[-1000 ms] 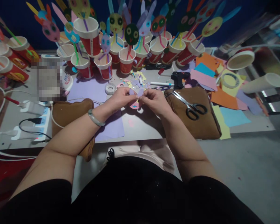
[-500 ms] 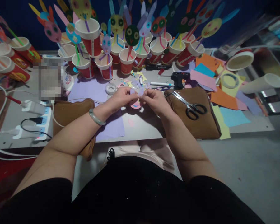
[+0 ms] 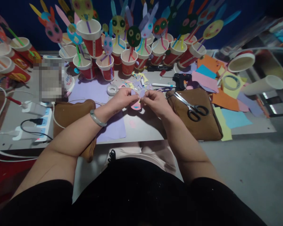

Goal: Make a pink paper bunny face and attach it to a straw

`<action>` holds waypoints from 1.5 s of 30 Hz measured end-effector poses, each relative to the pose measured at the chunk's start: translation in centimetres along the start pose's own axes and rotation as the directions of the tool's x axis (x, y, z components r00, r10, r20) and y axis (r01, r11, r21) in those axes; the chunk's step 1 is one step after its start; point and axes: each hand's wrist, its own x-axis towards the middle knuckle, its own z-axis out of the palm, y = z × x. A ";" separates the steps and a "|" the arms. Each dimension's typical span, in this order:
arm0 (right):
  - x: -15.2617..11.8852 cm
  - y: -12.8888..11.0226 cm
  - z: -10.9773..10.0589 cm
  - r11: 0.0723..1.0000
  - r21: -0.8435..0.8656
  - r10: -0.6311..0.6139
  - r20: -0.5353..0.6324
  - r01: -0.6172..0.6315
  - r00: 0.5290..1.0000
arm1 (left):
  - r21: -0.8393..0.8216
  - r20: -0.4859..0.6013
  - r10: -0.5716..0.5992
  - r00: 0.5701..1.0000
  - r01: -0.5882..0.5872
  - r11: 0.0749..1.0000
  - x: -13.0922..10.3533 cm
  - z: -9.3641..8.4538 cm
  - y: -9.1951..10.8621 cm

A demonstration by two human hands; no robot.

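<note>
A pink paper face (image 3: 136, 107) with a small blue mouth hangs between my hands, over the table. Pale purple paper pieces (image 3: 142, 93) stick up above my fingertips at its top, like ears. My left hand (image 3: 124, 99) pinches it from the left, thumb and fingers closed. From the right, my right hand (image 3: 153, 100) is closed in a pinch at its upper edge; my fingers hide where the pieces meet. Just beyond lie paper scraps (image 3: 141, 82), a roll of clear tape (image 3: 112, 90) and a white pen (image 3: 163, 85).
Several red-and-white paper cups (image 3: 129, 64) with paper animal faces on straws line the back. Black-handled scissors (image 3: 194, 110) rest on a brown pouch (image 3: 200, 128) at right. Behind it are a glue gun (image 3: 180, 81) and coloured paper (image 3: 235, 117). A power strip (image 3: 46, 122) with cables sits left.
The pink paper face has shifted slightly left and tilted a little. Both hands keep their pinch with only slight finger movement.
</note>
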 end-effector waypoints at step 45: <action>-8.0 -2.2 -8.2 0.290 -0.957 0.019 0.030 0.023 0.999 | 0.775 0.289 0.542 0.789 -0.525 0.351 -3.4 2.6 0.1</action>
